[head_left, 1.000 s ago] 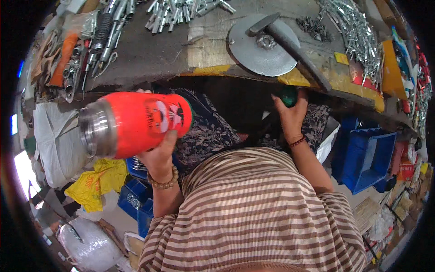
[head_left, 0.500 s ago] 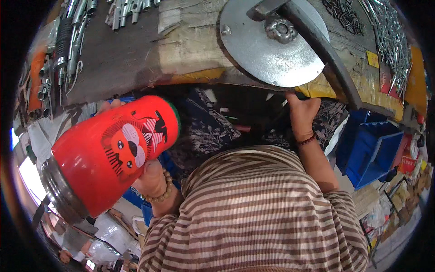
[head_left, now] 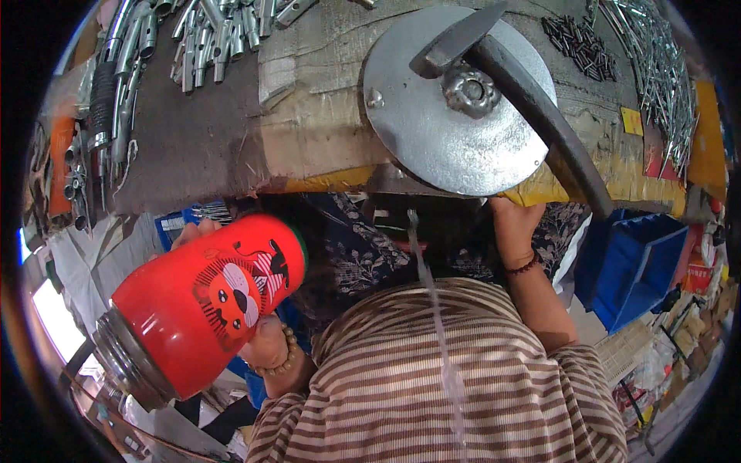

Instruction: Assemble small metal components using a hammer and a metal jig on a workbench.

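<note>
My left hand point(head_left: 266, 343) is wrapped round a red thermos bottle point(head_left: 204, 305) with a cartoon lion on its side. The bottle lies tilted, its steel-ringed end point(head_left: 133, 359) toward the lower left and its green-edged end toward the bench. The fingertips show on its far side. My right hand point(head_left: 515, 228) is raised to the bench's front edge, below a round metal plate point(head_left: 417, 147); its fingers are mostly hidden there. A hammer point(head_left: 540, 108) lies across the plate. Down the middle, in front of the striped shirt, runs a thin, pale, translucent streak point(head_left: 434, 301).
Metal tubes point(head_left: 220, 38) and longer rods point(head_left: 116, 92) lie on the bench point(head_left: 193, 147) at the left. Small dark pins point(head_left: 583, 48) and a heap of thin metal rods point(head_left: 656, 85) are at the right. Blue bins point(head_left: 629, 266) stand below the bench on the right.
The bench and the plate sit lower in the view, showing more of the bench top. The bottle has shifted slightly down and right. The pale streak has appeared in front of the shirt.
</note>
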Action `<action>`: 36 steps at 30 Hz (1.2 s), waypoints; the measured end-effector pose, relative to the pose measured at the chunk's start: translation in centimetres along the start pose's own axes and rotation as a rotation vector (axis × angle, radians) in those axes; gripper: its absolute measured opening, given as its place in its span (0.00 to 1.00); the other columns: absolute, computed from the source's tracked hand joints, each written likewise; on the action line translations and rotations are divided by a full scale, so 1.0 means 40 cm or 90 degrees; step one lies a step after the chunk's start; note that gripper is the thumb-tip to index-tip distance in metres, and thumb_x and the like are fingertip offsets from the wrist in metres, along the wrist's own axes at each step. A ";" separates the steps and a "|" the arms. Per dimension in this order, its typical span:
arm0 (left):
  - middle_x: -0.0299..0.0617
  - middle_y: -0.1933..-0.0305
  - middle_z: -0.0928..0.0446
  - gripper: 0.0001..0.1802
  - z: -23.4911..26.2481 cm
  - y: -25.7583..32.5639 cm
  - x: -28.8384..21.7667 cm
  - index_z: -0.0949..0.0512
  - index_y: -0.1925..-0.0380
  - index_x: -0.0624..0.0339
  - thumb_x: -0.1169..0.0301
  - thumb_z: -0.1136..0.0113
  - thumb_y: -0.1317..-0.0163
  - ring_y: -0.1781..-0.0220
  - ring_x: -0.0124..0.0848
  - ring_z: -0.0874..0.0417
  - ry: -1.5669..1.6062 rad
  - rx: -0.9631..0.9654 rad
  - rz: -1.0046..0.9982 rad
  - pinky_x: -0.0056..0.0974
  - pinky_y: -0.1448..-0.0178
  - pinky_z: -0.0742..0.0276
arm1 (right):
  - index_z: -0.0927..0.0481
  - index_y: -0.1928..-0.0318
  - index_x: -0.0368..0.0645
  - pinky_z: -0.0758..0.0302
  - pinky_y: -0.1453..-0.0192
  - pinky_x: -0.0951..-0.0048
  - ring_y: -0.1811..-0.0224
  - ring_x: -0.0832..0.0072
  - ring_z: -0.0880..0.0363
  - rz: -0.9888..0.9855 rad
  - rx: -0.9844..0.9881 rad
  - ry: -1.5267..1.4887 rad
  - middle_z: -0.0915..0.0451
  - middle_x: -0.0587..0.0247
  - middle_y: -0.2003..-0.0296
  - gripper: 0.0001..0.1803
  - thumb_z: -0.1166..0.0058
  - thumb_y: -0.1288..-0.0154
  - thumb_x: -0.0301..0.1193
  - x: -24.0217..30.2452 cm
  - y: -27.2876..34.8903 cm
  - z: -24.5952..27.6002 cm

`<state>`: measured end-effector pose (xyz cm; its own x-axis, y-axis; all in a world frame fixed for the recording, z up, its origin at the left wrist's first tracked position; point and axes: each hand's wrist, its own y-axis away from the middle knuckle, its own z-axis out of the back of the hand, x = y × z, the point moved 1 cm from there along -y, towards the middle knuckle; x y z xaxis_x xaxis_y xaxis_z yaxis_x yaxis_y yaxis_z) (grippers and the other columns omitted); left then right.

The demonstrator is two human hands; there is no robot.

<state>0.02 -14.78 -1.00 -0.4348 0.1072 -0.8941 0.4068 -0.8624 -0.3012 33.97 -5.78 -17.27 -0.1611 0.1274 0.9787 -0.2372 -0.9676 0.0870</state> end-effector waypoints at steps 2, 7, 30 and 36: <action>0.62 0.18 0.46 0.55 -0.004 -0.003 -0.004 0.50 0.20 0.66 0.55 0.28 0.37 0.17 0.58 0.43 0.003 -0.013 0.000 0.64 0.17 0.46 | 0.24 0.40 0.33 0.23 0.38 0.70 0.45 0.74 0.19 0.009 -0.007 -0.012 0.18 0.62 0.45 0.32 0.27 0.46 0.15 0.004 -0.004 -0.010; 0.62 0.18 0.45 0.55 -0.026 -0.016 -0.023 0.50 0.21 0.66 0.56 0.27 0.39 0.18 0.58 0.42 -0.013 -0.017 -0.005 0.63 0.17 0.46 | 0.23 0.41 0.34 0.23 0.38 0.71 0.45 0.75 0.19 0.043 0.006 0.037 0.18 0.63 0.45 0.31 0.29 0.46 0.15 -0.027 -0.015 -0.004; 0.59 0.33 0.26 0.50 0.001 -0.154 -0.283 0.34 0.33 0.64 0.59 0.15 0.52 0.32 0.51 0.22 -0.016 0.045 -0.320 0.50 0.28 0.29 | 0.22 0.42 0.31 0.29 0.34 0.47 0.40 0.36 0.26 0.199 0.081 0.411 0.21 0.34 0.45 0.41 0.21 0.51 0.45 0.060 -0.022 -0.078; 0.62 0.39 0.22 0.37 0.014 -0.184 -0.391 0.31 0.35 0.64 0.65 0.23 0.41 0.38 0.54 0.18 0.215 0.033 -0.470 0.53 0.33 0.24 | 0.23 0.41 0.29 0.27 0.35 0.48 0.42 0.36 0.24 0.188 0.061 0.398 0.20 0.32 0.46 0.42 0.21 0.52 0.42 0.090 -0.007 -0.073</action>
<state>3.41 -10.39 15.38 -0.3077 0.7938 -0.5246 0.0679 -0.5316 -0.8442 30.65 -4.42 -14.32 -0.7343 -0.0706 0.6752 -0.0175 -0.9923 -0.1228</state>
